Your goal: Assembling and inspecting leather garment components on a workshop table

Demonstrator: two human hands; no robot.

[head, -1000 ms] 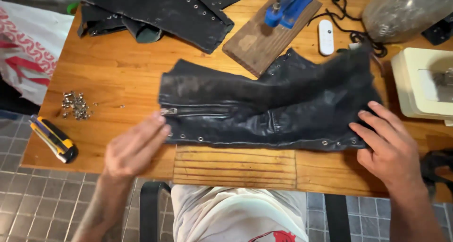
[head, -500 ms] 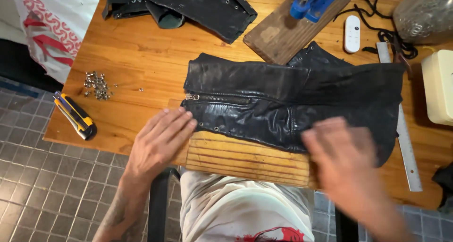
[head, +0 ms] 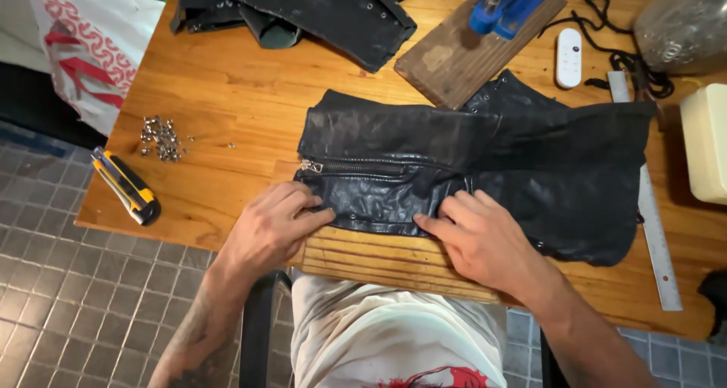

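A black leather piece (head: pixel 485 161) with a zipper and a row of eyelets lies across a slatted wooden board (head: pixel 379 259) at the near edge of the wooden table (head: pixel 235 108). My left hand (head: pixel 273 229) rests flat at the leather's lower left corner, its fingertips on the eyelet edge. Fingers spread, my right hand (head: pixel 481 240) presses on the same lower edge near the middle. Neither hand grips anything.
More black leather pieces (head: pixel 318 6) lie at the back. A wood block with a blue tool (head: pixel 477 40), a white remote (head: pixel 569 57), black cord (head: pixel 628 59), a steel ruler (head: pixel 655 236), a cream box (head: pixel 708 142), loose metal rivets (head: pixel 160 137), a yellow utility knife (head: pixel 125 185).
My right hand came in from the leather's right end to its lower middle edge. My left hand shifted right onto the lower left corner. The view moved left.
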